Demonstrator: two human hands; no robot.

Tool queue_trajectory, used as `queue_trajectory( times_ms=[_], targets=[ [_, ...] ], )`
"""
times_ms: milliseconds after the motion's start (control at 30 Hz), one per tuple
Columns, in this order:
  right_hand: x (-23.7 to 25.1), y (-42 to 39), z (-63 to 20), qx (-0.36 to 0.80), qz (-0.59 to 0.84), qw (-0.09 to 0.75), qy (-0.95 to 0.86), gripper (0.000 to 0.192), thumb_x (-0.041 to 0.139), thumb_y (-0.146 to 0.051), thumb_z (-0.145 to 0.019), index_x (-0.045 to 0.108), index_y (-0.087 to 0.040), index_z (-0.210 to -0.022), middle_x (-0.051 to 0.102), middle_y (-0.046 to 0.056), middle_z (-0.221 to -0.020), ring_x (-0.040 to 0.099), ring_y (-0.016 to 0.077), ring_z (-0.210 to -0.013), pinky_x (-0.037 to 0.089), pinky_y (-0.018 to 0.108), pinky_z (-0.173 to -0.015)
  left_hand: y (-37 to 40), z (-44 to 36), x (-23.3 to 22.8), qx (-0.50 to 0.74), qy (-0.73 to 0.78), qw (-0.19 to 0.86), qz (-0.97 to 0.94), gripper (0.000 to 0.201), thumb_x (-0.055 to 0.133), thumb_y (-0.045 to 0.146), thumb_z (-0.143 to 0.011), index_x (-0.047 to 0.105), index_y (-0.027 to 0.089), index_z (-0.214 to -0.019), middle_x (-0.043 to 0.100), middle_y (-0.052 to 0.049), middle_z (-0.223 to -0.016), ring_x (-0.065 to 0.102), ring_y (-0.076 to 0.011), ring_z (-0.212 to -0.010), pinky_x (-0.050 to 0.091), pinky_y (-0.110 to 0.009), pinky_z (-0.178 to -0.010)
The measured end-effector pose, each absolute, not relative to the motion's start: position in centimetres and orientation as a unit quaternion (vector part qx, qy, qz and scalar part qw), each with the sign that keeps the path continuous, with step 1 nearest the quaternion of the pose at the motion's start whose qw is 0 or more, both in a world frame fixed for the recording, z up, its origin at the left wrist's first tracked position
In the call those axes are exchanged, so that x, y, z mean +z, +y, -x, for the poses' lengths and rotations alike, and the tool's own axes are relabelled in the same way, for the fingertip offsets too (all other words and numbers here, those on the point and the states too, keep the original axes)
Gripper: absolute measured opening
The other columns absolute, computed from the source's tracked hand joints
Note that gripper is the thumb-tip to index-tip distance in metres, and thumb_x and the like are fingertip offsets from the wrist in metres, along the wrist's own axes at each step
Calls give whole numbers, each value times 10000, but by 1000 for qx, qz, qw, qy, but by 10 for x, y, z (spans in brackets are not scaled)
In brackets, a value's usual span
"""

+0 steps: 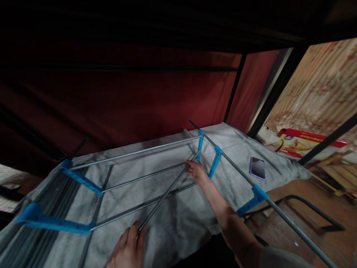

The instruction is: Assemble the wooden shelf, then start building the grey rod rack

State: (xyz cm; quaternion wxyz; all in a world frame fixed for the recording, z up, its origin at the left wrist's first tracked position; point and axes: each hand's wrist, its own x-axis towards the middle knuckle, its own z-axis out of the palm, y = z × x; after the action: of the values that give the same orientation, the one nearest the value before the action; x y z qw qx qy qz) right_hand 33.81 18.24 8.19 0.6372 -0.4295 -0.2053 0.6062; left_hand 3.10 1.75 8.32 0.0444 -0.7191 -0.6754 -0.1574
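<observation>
A thin grey metal tube (164,196) slants across the middle of the view, held in both hands. My left hand (128,245) is closed round its near end. Further up, my right hand (195,170) grips it near the far end, beside a blue plastic bracket (214,162). Around the hands lies a partly joined rack frame of grey tubes (139,151) and blue connectors, with blue brackets at the left (82,180) and near left (52,222). A long tube (237,165) runs through the right-hand brackets.
Grey cloth (178,216) covers the bed beneath the frame. Several loose tubes (52,219) lie at left. A phone (257,168) rests on the right. Dark metal posts (276,93) and an overhead frame enclose the bed. A red and yellow box (304,143) and a black-framed chair (295,216) stand beyond.
</observation>
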Motion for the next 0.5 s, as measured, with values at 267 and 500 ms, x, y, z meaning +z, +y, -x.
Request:
queue_trajectory(
  times_ms=[267, 500],
  targets=[
    [95, 214, -338, 625, 408, 640, -184, 80, 638, -237, -828, 686, -182, -796, 720, 36, -767, 623, 127, -622, 516, 260, -632, 87, -47, 124, -147, -604, 163, 766, 328, 396, 307, -1015, 630, 144, -1177, 685, -66, -942, 647, -223, -805, 445, -344, -697],
    [99, 228, -333, 629, 396, 637, -204, 90, 636, -261, -827, 676, -185, -802, 715, 37, -757, 620, 132, -646, 517, 272, -666, 115, -46, 134, -132, -606, 150, 770, 329, 377, 288, -1015, 623, 148, -1182, 679, -67, -979, 629, -239, -826, 434, -349, -733]
  ],
)
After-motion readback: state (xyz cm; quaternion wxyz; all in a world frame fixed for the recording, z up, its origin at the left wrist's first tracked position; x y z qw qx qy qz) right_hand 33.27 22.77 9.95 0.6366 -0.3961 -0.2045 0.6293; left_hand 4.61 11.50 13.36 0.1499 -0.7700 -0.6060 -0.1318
